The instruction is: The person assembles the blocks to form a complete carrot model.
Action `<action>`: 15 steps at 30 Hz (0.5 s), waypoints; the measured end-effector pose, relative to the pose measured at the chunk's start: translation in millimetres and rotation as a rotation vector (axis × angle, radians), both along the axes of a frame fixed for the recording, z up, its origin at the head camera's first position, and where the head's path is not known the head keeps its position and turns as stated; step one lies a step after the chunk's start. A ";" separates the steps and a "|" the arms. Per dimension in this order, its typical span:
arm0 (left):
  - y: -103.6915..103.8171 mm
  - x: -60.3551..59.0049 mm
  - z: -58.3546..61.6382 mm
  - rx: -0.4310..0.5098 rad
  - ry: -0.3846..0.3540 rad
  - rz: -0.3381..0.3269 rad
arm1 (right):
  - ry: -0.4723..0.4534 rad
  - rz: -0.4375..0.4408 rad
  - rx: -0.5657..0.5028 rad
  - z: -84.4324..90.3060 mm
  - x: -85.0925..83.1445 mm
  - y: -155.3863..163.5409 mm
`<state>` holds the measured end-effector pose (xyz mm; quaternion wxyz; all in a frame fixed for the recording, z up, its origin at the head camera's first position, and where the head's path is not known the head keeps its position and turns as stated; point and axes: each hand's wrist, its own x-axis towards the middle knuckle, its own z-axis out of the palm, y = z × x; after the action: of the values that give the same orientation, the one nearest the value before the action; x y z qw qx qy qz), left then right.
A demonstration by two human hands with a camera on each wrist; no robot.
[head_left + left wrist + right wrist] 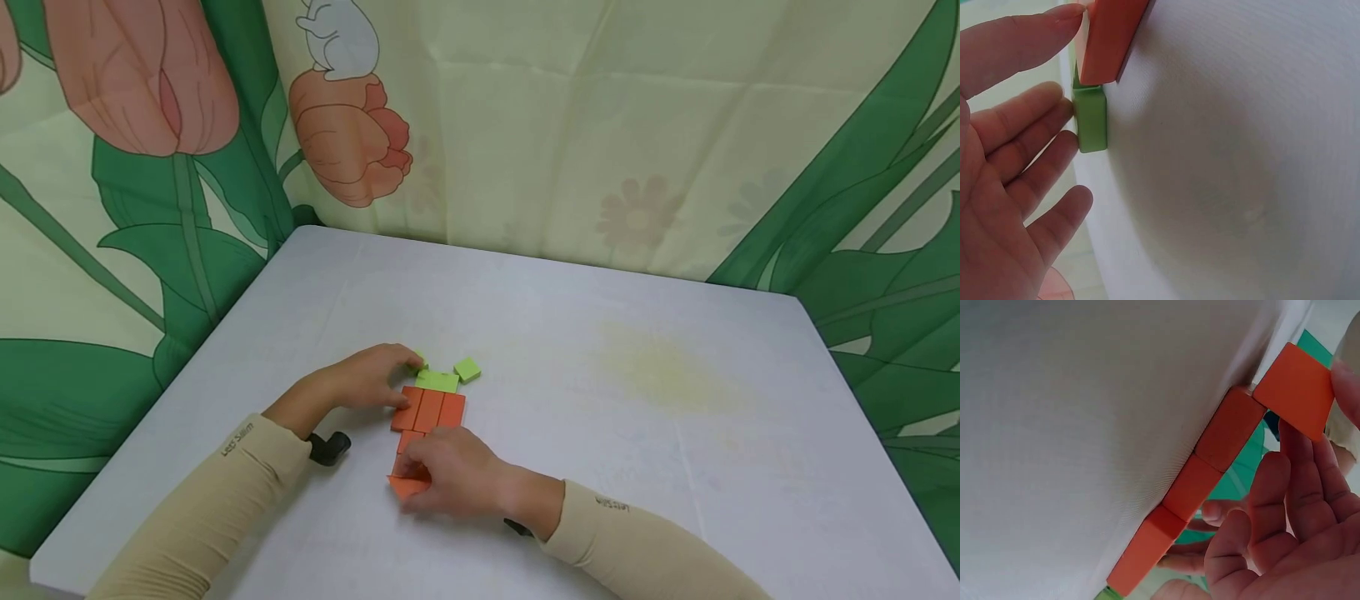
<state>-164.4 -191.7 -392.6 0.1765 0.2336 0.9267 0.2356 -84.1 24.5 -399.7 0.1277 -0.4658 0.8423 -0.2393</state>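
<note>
Flat orange blocks (pixel 430 408) lie edge to edge on the table, with a narrower orange row (pixel 1192 487) at their near end. Beyond them are a light green block (pixel 437 382) and, at its right corner, a small green square block (pixel 467 369). Another green block (pixel 1091 119) sits at the left corner, touched by fingertips of my left hand (pixel 363 377), whose thumb rests on an orange block (pixel 1112 44). At the near end, my right hand (pixel 461 477) pinches a tilted orange block with slanted sides (pixel 1297 390) between thumb and fingers.
The blocks lie on a white-covered table (pixel 540 333) with a faint yellowish stain (pixel 663 367) toward the right. A printed curtain (pixel 525 150) with tulips and leaves hangs behind and beside the table. A black device (pixel 330 448) sits under the left wrist.
</note>
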 end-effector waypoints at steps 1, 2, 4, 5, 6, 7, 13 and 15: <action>-0.2 0.1 -0.2 0.001 0.000 -0.001 | 0.004 -0.001 0.012 -0.2 -0.1 -0.1; -0.3 0.1 -0.3 0.001 0.000 -0.001 | 0.006 -0.004 0.023 -0.1 0.1 0.1; -0.5 0.0 -0.5 0.000 -0.003 0.000 | 0.015 -0.005 0.040 0.0 0.3 0.3; -0.6 -0.1 -0.6 -0.002 -0.002 -0.001 | 0.023 -0.004 0.046 0.0 0.4 0.5; -0.8 -0.3 -0.9 -0.004 -0.003 0.000 | 0.030 -0.001 0.049 -0.4 0.1 0.5; -0.9 -0.2 -1.1 -0.006 -0.002 0.000 | 0.034 0.000 0.051 -0.1 0.1 0.5; -0.8 -0.3 -0.9 -0.010 0.001 -0.004 | 0.048 -0.001 0.057 -0.9 0.1 -0.1; -0.7 -0.1 -0.2 -0.010 0.000 -0.005 | 0.048 -0.003 0.062 -1.4 0.0 -0.6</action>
<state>-164.5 -192.4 -392.8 0.1782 0.2352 0.9273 0.2303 -84.1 23.9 -401.1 0.1216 -0.4659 0.8527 -0.2024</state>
